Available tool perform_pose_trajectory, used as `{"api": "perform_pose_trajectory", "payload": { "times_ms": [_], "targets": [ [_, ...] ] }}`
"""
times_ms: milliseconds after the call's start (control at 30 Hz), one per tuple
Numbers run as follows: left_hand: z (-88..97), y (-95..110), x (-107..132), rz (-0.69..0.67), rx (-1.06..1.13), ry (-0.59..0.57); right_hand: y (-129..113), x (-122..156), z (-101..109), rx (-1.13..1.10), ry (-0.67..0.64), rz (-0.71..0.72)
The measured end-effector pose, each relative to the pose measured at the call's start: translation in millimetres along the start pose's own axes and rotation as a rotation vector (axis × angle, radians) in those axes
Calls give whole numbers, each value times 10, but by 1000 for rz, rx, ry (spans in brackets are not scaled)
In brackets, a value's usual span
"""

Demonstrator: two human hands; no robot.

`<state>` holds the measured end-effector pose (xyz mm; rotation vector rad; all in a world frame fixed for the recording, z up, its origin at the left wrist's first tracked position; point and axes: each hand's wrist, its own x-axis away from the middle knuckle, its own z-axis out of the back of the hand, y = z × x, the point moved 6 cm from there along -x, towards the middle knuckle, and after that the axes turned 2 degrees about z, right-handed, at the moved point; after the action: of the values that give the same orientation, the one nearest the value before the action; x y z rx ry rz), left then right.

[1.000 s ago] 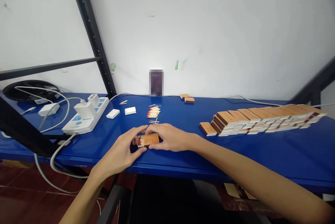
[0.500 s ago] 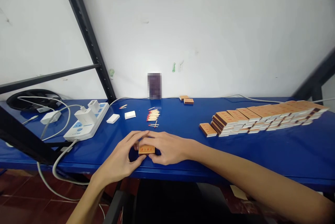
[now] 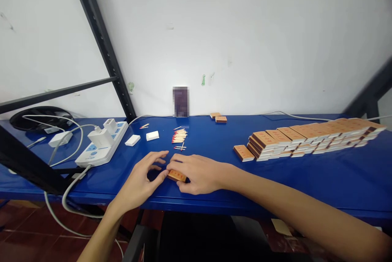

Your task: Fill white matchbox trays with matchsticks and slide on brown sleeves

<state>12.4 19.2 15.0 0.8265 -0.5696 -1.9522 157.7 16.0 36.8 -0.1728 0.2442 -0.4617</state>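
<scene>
My right hand (image 3: 196,174) is closed on an orange-brown matchbox (image 3: 177,175) near the front of the blue table. Beside it, my left hand (image 3: 143,176) has its fingers spread and apart; its thumb tip lies at the box's left end, and I cannot tell whether it touches. Just beyond my hands is a small heap of red-tipped matches (image 3: 179,135), with a few loose ones on its near side. Two white matchbox trays (image 3: 152,135) lie to the left of the heap.
A long stack of matchboxes (image 3: 294,134) fills the right side, with a single matchbox (image 3: 243,153) at its near left end. Two matchboxes (image 3: 221,119) lie by the wall. On the left are a white power strip (image 3: 104,151), cables and a black shelf post (image 3: 104,45).
My left hand has drawn back to the left and opened off the matchbox. The box, in my right hand, has shifted slightly right and turned a little.
</scene>
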Motion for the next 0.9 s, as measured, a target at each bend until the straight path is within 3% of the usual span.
{"api": "perform_pose_trajectory", "payload": {
  "times_ms": [233, 400, 500, 633, 900],
  "targets": [
    [208, -28, -358, -43, -352, 2, 327, 455, 702, 46, 40, -240],
    [322, -310, -831, -41, -616, -27, 715, 820, 1100, 92, -20, -450],
    [333, -536, -1013, 18, -760, -47, 917, 943, 1103, 31, -123, -608],
    [285, -666, -1039, 18, -784, -84, 1026, 951, 958, 193, -202, -647],
    [308, -392, -801, -71, -686, -80, 1107, 996, 716, 427, -294, -698]
  ]
}}
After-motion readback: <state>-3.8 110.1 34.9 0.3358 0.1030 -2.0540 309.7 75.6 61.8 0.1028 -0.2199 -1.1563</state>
